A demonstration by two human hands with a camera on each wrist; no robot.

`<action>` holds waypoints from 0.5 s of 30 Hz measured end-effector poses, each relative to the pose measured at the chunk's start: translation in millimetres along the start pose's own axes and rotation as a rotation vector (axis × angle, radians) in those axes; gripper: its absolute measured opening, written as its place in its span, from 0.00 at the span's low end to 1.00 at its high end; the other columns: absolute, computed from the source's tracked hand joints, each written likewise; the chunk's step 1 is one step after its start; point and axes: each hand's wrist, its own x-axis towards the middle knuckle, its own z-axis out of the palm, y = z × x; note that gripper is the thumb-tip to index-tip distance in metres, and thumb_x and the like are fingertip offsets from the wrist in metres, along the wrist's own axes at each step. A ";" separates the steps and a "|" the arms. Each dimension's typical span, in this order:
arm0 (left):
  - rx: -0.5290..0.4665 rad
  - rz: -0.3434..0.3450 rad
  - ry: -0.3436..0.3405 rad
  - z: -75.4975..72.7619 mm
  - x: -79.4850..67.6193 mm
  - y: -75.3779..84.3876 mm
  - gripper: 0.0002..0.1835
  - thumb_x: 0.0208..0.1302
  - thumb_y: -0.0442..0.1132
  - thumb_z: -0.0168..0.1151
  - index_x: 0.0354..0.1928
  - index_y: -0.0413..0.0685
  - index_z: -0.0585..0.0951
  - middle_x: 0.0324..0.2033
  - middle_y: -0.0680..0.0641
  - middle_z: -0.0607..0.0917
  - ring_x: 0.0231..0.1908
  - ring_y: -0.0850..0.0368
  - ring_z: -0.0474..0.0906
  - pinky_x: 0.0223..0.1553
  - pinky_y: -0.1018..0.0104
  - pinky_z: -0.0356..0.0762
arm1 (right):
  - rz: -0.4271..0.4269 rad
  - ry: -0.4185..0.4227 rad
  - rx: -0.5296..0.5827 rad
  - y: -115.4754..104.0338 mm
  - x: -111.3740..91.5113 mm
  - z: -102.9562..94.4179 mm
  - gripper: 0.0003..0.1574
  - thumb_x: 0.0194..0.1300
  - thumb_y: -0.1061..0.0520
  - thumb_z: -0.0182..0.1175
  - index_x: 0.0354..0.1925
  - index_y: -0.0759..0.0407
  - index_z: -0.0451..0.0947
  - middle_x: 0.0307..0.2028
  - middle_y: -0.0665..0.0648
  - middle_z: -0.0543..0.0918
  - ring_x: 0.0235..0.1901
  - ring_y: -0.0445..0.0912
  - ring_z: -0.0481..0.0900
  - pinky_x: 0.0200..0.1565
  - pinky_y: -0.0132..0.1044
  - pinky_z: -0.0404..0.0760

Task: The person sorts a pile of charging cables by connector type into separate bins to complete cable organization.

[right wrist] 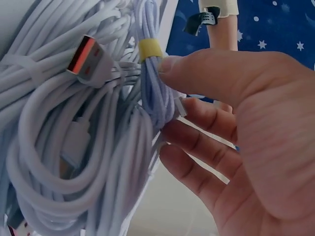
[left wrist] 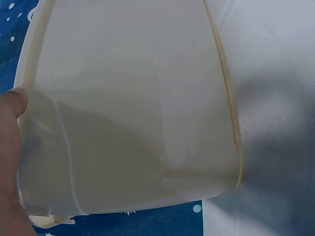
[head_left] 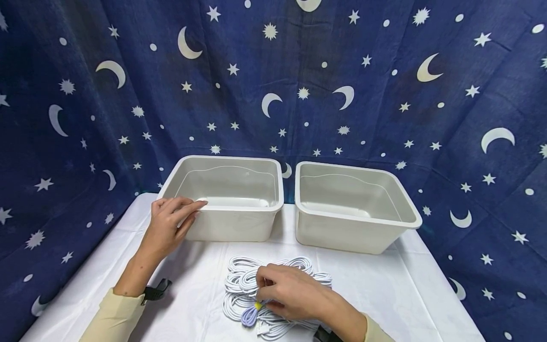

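My left hand (head_left: 166, 228) holds the near rim of the left beige plastic bin (head_left: 232, 227), fingers over the edge and thumb outside. In the left wrist view the thumb (left wrist: 17, 102) lies at that rim. My right hand (head_left: 295, 292) is over a heap of coiled white cables (head_left: 239, 280) at the table's front. It pinches a small lavender cable bundle (right wrist: 160, 93), bound with a yellow tie (right wrist: 150, 48), between thumb and fingers. A USB plug (right wrist: 88, 61) with an orange inside juts from the white coils beside it.
A second beige bin (head_left: 342, 235) stands to the right, with a narrow gap between the two. Both stand on a white-covered table (head_left: 201, 285) in front of a blue curtain (head_left: 239, 104) printed with moons and stars. Dark straps (head_left: 157, 289) circle the wrists.
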 end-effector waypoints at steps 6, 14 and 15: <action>-0.004 0.010 0.010 0.8 0.8 -0.1 0.19 0.69 0.35 0.69 0.60 0.55 0.88 0.44 0.46 0.85 0.39 0.47 0.79 0.54 0.40 0.59 | 0.003 0.012 -0.034 -1.5 0.5 4.1 0.19 0.50 0.58 0.81 0.37 0.43 0.85 0.42 0.44 0.72 0.39 0.36 0.70 0.44 0.28 0.75; -0.007 0.013 0.015 0.5 1.1 0.7 0.19 0.69 0.34 0.69 0.60 0.55 0.88 0.43 0.46 0.85 0.38 0.49 0.78 0.54 0.40 0.59 | 0.016 0.021 -0.085 -4.6 2.1 9.1 0.19 0.50 0.61 0.79 0.36 0.43 0.83 0.39 0.44 0.69 0.37 0.37 0.67 0.40 0.27 0.72; -0.008 0.013 0.015 0.5 0.9 0.8 0.19 0.68 0.34 0.69 0.60 0.55 0.88 0.43 0.46 0.85 0.38 0.49 0.78 0.54 0.40 0.59 | 0.021 0.017 -0.081 -5.2 1.9 9.6 0.19 0.50 0.61 0.79 0.36 0.43 0.83 0.39 0.45 0.68 0.37 0.37 0.67 0.39 0.27 0.72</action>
